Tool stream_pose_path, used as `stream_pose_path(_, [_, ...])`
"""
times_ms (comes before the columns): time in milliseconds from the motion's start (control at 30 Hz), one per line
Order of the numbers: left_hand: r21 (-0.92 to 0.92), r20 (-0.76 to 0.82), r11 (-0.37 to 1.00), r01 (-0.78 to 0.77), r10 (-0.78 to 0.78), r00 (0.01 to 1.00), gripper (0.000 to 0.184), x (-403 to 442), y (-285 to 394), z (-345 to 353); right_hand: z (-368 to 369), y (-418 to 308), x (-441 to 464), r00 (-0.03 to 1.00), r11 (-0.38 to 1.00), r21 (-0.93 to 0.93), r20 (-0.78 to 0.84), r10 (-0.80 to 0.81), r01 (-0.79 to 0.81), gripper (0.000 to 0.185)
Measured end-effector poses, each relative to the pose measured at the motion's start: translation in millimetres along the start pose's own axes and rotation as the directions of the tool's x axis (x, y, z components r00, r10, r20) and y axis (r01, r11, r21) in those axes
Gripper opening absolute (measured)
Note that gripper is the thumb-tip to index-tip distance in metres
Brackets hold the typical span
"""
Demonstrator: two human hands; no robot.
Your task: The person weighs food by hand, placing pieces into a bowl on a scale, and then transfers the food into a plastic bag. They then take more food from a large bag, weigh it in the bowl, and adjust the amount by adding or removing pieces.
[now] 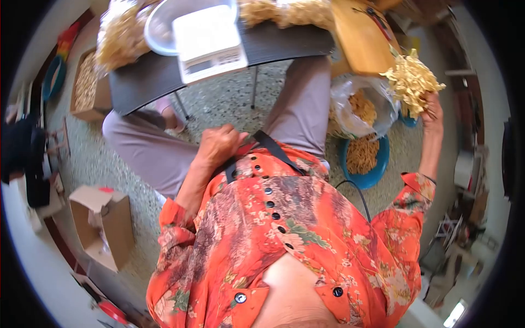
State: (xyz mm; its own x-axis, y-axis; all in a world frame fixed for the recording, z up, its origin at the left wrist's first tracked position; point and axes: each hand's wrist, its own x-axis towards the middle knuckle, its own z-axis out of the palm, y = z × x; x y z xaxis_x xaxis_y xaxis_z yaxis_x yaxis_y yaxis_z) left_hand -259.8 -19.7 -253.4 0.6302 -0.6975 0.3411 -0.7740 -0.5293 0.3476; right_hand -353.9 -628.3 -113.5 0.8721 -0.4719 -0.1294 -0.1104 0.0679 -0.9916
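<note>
On the right, my right hand [432,108] is closed round the lower end of a large bunch of pale yellow dried strips [411,79], held up beside the wooden board. My left hand [221,143] rests near my lap with its fingers curled; what it grips, if anything, is hidden. An open clear plastic bag [350,112] with more yellow pieces in it lies left of the bunch. Below the bag, a blue basin [365,177] holds thin brown strips. A white scale [210,44] stands on the black table [273,44], next to a pale bowl [158,30].
Filled plastic bags [123,35] lie on the table's left end. The wooden board [361,41] at the upper right carries a tool with red handles. Cardboard boxes [117,232] stand on the left floor, and a black cable [358,191] runs beside my shirt.
</note>
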Motion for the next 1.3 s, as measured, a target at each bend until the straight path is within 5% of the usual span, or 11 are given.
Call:
stream_pose_path(200, [-0.031, -0.008, 0.999, 0.02, -0.02, 1.0, 0.033, -6, 2, 4, 74, -55, 39, 0.962, 0.994, 0.091, 0.263, -0.079, 0.057, 0.044])
stream_pose_path(300, [-0.023, -0.068, 0.999, 0.034, -0.035, 0.997, 0.033, -7, 4, 2, 126, -86, 65, 0.854, 0.99, 0.128, 0.508, -0.112, 0.054, 0.053])
stream_pose_path(367, [-0.015, -0.103, 0.999, 0.041, -0.042, 0.994, 0.033, -4, 7, -2, 167, -102, 76, 0.665, 0.974, 0.227, 0.731, -0.155, -0.022, 0.055])
stream_pose_path(500, [0.01, -0.364, 0.999, 0.036, -0.029, 0.931, 0.034, 15, 13, -46, 280, -135, 65, 0.862, 0.997, 0.023, 0.505, 0.047, -0.068, 0.048])
stream_pose_path(667, [0.066, -0.759, 0.995, 0.076, 0.001, 0.651, 0.047, 79, -6, -111, 343, -110, 106, 0.858, 0.996, 0.008, 0.508, -0.079, 0.087, 0.013])
stream_pose_path(700, [0.04, -0.729, 0.993, 0.114, -0.048, 0.682, 0.071, 87, -11, -123, 362, -112, 114, 0.853, 0.991, 0.01, 0.508, -0.118, 0.131, 0.006])
stream_pose_path(800, [0.103, -0.768, 0.986, 0.134, -0.006, 0.64, 0.106, 121, -20, -151, 422, -115, 109, 0.843, 0.968, -0.249, 0.524, 0.124, 0.013, 0.013])
stream_pose_path(900, [0.034, -0.704, 0.986, 0.162, -0.091, 0.704, 0.13, 139, -28, -160, 445, -118, 96, 0.798, 0.972, -0.226, 0.598, 0.082, 0.069, 0.018])
stream_pose_path(1100, [-0.044, -0.618, 0.988, 0.147, -0.143, 0.773, 0.138, 157, -47, -160, 471, -124, 66, 0.614, 0.968, -0.142, 0.789, -0.015, 0.205, 0.034])
stream_pose_path(1200, [-0.055, -0.601, 0.987, 0.153, -0.155, 0.784, 0.141, 162, -51, -161, 473, -120, 63, 0.698, 0.966, -0.17, 0.716, -0.014, 0.194, 0.026])
stream_pose_path(1300, [-0.112, -0.576, 0.985, 0.132, -0.172, 0.799, 0.143, 166, -53, -160, 474, -118, 64, 0.657, 0.957, -0.177, 0.754, -0.018, 0.229, 0.027])
